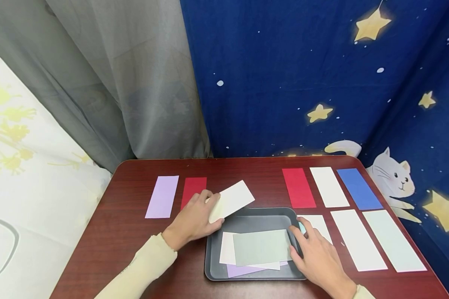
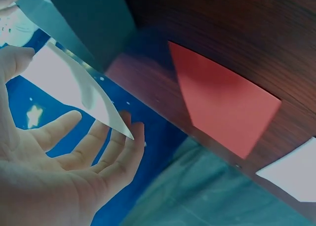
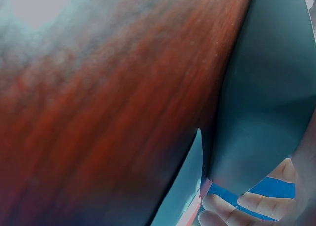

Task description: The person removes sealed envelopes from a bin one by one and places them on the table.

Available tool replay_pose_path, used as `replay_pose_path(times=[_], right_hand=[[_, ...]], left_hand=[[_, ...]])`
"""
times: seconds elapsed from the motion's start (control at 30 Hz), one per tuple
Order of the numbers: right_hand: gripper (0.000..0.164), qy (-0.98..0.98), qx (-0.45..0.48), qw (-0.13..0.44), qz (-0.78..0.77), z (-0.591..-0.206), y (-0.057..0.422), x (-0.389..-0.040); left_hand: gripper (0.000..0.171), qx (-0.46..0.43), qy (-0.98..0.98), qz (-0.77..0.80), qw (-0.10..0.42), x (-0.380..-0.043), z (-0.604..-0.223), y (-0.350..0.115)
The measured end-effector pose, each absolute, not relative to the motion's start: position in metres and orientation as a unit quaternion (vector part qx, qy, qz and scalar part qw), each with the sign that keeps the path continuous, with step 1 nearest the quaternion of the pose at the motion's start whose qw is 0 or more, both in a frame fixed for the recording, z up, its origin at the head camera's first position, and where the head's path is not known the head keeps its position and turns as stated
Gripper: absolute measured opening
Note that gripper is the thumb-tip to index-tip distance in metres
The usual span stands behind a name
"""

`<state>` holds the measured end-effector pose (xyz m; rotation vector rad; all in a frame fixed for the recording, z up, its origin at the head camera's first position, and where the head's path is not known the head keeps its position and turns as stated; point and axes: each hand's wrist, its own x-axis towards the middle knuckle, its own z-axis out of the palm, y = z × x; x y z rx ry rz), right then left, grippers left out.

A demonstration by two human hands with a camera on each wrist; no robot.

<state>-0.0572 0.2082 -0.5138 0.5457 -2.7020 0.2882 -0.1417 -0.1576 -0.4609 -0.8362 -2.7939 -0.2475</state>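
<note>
My left hand [image 1: 194, 216] holds a cream-white card [image 1: 235, 198] tilted over the back left of the grey tray [image 1: 254, 214]. The left wrist view shows this white card [image 2: 74, 83] between thumb and fingers. Inside the tray lie a grey-green card [image 1: 262, 248], a white card [image 1: 227, 248] beneath it and a lilac card [image 1: 241, 271] at the bottom. My right hand [image 1: 319, 255] rests at the tray's right rim, fingers spread, thumb reaching over the inside. A small light-blue patch [image 1: 302, 227] shows under its fingers; the right wrist view has the fingertips beside the tray wall [image 3: 261, 97].
Left of the tray lie a lilac card [image 1: 162, 197] and a red card [image 1: 192, 190], partly covered by my hand. To the right lie a red card [image 1: 298, 188], a blue card [image 1: 359, 189], a pale green card [image 1: 394, 241] and several white cards [image 1: 358, 241]. Curtains [image 1: 269, 104] hang behind the table.
</note>
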Motion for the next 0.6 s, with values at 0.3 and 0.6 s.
replay_pose_path(times=[0.3, 0.6], right_hand=[[0.046, -0.960, 0.192, 0.180, 0.099, -0.514, 0.209, -0.057], [0.046, -0.959, 0.193, 0.180, 0.099, -0.514, 0.209, -0.057]], left_hand=[[0.070, -0.228, -0.961, -0.102, 0.123, -0.152, -0.468, -0.184], [0.069, -0.167, -0.975, -0.102, 0.104, -0.163, -0.475, -0.220]])
